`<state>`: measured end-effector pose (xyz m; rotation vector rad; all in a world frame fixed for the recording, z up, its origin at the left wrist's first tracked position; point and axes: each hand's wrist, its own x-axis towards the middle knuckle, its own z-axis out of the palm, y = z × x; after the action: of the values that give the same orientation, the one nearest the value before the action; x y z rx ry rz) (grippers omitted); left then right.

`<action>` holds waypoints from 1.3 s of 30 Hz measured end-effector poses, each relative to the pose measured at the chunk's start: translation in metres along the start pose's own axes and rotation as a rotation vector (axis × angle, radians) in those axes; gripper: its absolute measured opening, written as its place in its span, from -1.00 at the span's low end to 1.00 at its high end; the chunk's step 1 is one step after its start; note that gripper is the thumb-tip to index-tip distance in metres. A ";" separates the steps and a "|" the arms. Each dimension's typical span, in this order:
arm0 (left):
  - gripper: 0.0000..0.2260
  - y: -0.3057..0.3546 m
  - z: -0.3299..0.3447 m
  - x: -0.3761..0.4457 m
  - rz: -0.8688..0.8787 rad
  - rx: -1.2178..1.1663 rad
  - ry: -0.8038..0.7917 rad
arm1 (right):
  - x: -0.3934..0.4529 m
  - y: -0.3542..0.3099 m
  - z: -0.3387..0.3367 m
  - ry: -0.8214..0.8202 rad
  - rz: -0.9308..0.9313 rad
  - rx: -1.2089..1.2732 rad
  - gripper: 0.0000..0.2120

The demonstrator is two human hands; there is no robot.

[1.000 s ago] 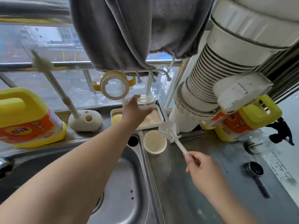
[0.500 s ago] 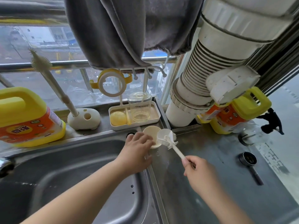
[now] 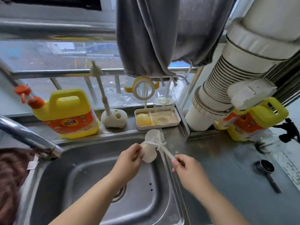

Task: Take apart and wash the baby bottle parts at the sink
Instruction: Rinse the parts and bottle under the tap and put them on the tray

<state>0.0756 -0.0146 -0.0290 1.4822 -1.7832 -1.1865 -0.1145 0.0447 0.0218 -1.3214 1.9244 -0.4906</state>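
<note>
My left hand (image 3: 129,161) grips a cream bottle cap (image 3: 149,152) above the back right corner of the steel sink (image 3: 90,181). A white brush (image 3: 155,138) is held by its thin handle in my right hand (image 3: 186,168), and its head lies against the top of the cap. On the sill behind, a clear glass bottle body (image 3: 163,111) stands in a cream drying tray (image 3: 177,118) beside a yellow part (image 3: 142,120). A yellow handle ring (image 3: 143,90) hangs on the tray's rack.
A tap (image 3: 29,138) reaches over the sink from the left. A yellow detergent jug (image 3: 68,114) and a long brush in its holder (image 3: 113,118) stand on the sill. A ribbed white duct (image 3: 227,88), a second jug (image 3: 253,120) and a metal scoop (image 3: 266,171) are at the right.
My left hand left the bottle in the tray, came back to the cream cap on the counter and lifted it over the sink. The brush head moved onto the cap.
</note>
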 end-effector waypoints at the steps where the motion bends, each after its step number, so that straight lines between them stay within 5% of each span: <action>1: -0.88 -0.003 -0.016 -0.012 -0.046 -0.043 0.019 | 0.002 -0.013 0.010 -0.037 -0.025 0.023 -0.81; 10: -0.85 -0.050 -0.116 -0.098 -0.384 -0.483 0.312 | -0.015 -0.081 0.084 -0.277 -0.229 -0.028 -0.80; 23: -0.86 -0.055 -0.134 -0.105 -0.310 -0.714 0.269 | -0.027 -0.119 0.109 -0.242 -0.402 -0.226 -0.76; 29: -0.84 -0.047 -0.139 -0.104 -0.311 -0.903 0.339 | -0.006 -0.126 0.112 -0.248 -0.326 -0.086 -0.84; 39: -0.90 -0.057 -0.155 -0.103 -0.254 -0.819 0.269 | -0.001 -0.128 0.119 -0.352 -0.472 -0.221 -0.81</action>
<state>0.2590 0.0382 0.0087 1.2822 -0.7748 -1.5032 0.0555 0.0062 0.0300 -1.8815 1.4047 -0.2472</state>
